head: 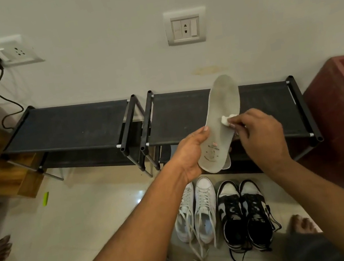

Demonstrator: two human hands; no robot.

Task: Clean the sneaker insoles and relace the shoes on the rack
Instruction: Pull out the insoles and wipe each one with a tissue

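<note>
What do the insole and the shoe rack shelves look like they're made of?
Insole: probably foam with a matte grey fabric face; it is thin, with a heel print. Rack shelves: matte black fabric, stretched flat and dusty. Rack tubes: black plastic or painted metal, unclear.

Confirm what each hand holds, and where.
Left hand grips the insole at its heel end; right hand pinches a small white wipe against its middle.

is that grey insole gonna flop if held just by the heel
Probably stiff: the insole stands straight above the left hand, gripped only near its heel. Likely light: one hand carries it. May flex under the wipe.
</note>
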